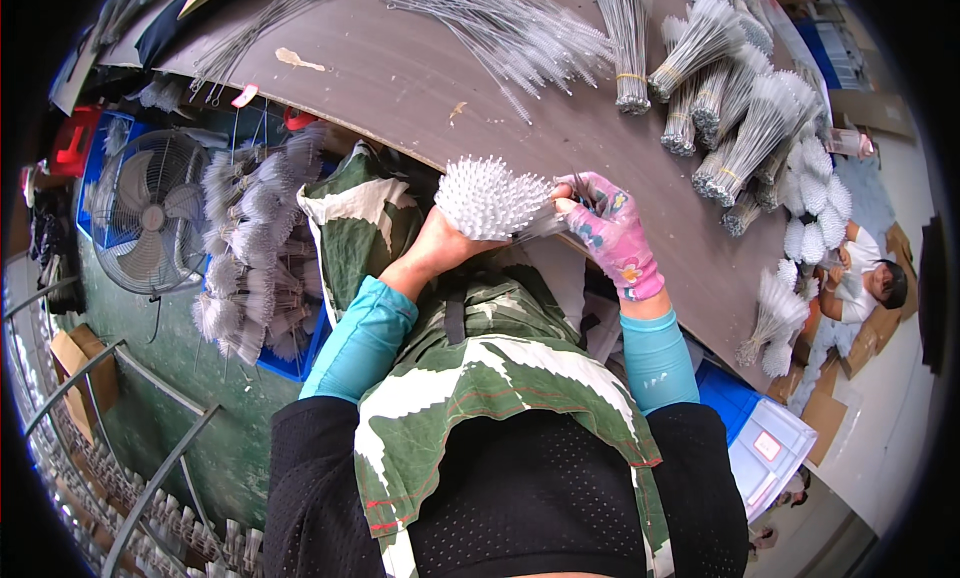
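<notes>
A bundle of thin wire tube brushes (490, 200) is held in front of me, its white bristle tips fanned out toward the left and up. My bare left hand (443, 246) wraps around it from below and the left. At the bundle's narrower right end is my right hand (607, 226), in a pink flowered glove with bare fingertips. Its thumb and fingers are pinched together against that end; what lies between them is too small to make out.
The brown table (400, 108) carries loose wire brushes (510, 33) and several banded bundles (755, 128) at the right. A floor fan (150, 216) stands left, beside hanging brushes (265, 228). A metal rack (150, 478) is lower left. Another person (862, 278) is at far right.
</notes>
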Motion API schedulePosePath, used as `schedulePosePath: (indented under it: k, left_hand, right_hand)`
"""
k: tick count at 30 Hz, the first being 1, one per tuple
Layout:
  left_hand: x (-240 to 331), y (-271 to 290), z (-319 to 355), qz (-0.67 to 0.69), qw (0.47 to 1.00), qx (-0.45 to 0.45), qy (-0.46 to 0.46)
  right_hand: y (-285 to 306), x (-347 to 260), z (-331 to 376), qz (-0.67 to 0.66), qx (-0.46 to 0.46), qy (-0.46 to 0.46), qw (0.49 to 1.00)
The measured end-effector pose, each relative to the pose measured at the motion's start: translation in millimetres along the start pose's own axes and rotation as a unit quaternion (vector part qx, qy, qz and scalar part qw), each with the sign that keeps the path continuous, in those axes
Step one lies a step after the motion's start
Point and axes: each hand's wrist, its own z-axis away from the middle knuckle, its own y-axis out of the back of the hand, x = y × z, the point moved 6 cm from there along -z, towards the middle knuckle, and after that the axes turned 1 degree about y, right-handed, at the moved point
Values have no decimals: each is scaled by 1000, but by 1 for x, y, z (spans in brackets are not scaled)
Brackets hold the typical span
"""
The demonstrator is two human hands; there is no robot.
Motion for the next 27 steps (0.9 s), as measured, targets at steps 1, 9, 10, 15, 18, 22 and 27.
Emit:
schedulePosePath:
  k: [1,9,10,15,18,22,27]
  left_hand:
    - [6,1,-1,-32,999,-3,-26]
    - [6,-2,0,-30,999,-9,-35]
    - [5,-2,0,10,1000,-11,-18]
    - [3,1,7,52,998,23,1]
    - [33,-3,9,-198,966,2,-169]
    - [5,-1,14,10,996,-73,-49]
    - [-16,-3,27,-65,995,-75,-19]
  right_hand:
    - [1,1,2,-11,10,-9,1000]
    - [-1,3,21,-57,54,35,996]
    - [-1,10,21,-23,62,45,997]
    - [-12,3,20,37,85,49,995]
    - [-19,-8,20,54,56,73,994]
    - [-35,-24,28,27,15,100,995]
    - [-42,-18,35,38,-5,160,986]
